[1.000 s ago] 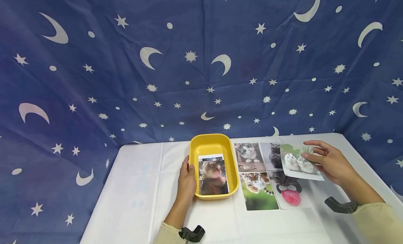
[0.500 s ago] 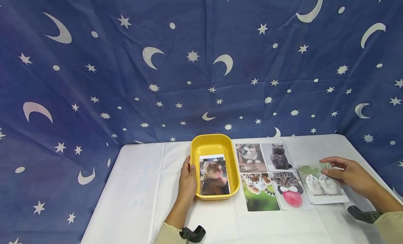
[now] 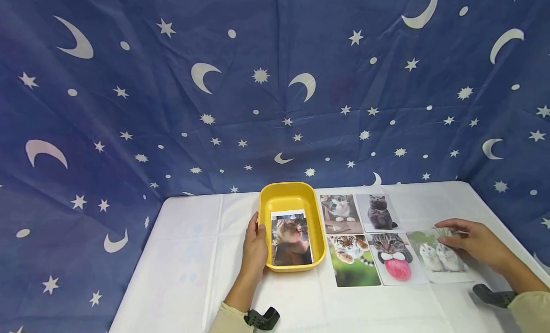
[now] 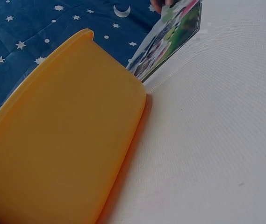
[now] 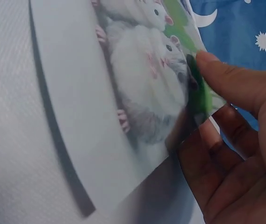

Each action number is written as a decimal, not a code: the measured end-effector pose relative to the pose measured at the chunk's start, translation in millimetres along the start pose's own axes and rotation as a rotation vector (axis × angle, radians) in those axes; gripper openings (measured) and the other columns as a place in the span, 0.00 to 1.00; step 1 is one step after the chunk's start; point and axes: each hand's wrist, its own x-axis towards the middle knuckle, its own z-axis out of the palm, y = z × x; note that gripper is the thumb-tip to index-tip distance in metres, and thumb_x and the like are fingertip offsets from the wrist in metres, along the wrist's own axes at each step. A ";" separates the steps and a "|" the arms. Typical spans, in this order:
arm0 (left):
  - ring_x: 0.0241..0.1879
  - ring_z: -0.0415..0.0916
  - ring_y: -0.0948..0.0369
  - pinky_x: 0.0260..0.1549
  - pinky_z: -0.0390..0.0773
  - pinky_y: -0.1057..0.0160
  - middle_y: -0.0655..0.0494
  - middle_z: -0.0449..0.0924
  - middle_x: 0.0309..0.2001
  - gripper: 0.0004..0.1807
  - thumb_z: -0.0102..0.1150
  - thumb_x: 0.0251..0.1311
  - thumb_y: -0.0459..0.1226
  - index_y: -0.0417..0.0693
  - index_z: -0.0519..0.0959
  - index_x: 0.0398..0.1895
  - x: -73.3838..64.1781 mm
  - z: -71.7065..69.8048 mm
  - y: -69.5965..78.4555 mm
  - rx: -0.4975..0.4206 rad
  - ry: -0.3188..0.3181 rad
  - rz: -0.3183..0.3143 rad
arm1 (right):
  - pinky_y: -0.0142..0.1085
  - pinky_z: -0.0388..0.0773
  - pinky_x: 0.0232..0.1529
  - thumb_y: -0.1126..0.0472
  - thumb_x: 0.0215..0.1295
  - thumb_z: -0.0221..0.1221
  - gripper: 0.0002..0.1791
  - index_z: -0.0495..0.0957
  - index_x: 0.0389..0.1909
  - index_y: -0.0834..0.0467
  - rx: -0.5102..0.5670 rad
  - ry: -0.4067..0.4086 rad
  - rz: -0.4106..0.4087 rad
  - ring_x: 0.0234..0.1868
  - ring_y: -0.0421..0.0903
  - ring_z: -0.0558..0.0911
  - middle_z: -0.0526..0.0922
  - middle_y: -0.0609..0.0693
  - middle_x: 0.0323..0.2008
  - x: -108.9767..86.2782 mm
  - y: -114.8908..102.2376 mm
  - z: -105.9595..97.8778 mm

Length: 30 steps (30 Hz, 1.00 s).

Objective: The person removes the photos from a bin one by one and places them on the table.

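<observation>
My right hand pinches the hamster card by its far right corner, right of the tabby card. Should be feather-light, bendy, maybe slick, so I'd stick to edges. My left hand rests against the yellow tray (can't tell if fingers curl round).

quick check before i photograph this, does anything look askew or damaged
Nothing looks damaged or spilled. Only the overlapping cards in the yellow tray look slightly uneven: a white edge sticks out past the top picture.
</observation>
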 end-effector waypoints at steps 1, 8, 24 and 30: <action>0.79 0.51 0.42 0.78 0.51 0.38 0.44 0.54 0.80 0.29 0.39 0.80 0.40 0.50 0.55 0.81 0.2 -0.1 0.2 -0.001 -0.002 0.001 | 0.33 0.81 0.39 0.40 0.58 0.72 0.38 0.79 0.61 0.62 0.005 -0.003 0.004 0.56 0.61 0.78 0.75 0.68 0.63 0.1 -2.0 -0.3; 0.79 0.51 0.41 0.78 0.50 0.38 0.43 0.54 0.80 0.29 0.39 0.80 0.40 0.50 0.55 0.81 0.6 -0.1 1.3 -0.007 -0.001 0.004 | 0.32 0.80 0.34 0.39 0.58 0.71 0.39 0.79 0.61 0.64 -0.043 0.019 0.027 0.46 0.53 0.84 0.77 0.71 0.61 -0.8 -10.2 -7.5; 0.79 0.51 0.42 0.78 0.51 0.38 0.44 0.55 0.80 0.29 0.39 0.81 0.41 0.49 0.55 0.81 1.0 0.1 -0.2 -0.003 -0.003 0.007 | 0.37 0.84 0.35 0.46 0.61 0.72 0.26 0.83 0.56 0.55 0.078 -0.006 -0.273 0.45 0.51 0.85 0.85 0.59 0.53 24.7 -157.8 19.7; 0.80 0.50 0.42 0.78 0.50 0.38 0.44 0.54 0.80 0.29 0.38 0.81 0.41 0.50 0.55 0.81 0.9 0.3 -0.8 -0.009 -0.007 -0.003 | 0.36 0.86 0.43 0.50 0.63 0.71 0.23 0.82 0.57 0.54 0.254 -0.179 -0.423 0.48 0.47 0.84 0.85 0.55 0.54 48.7 -231.3 47.0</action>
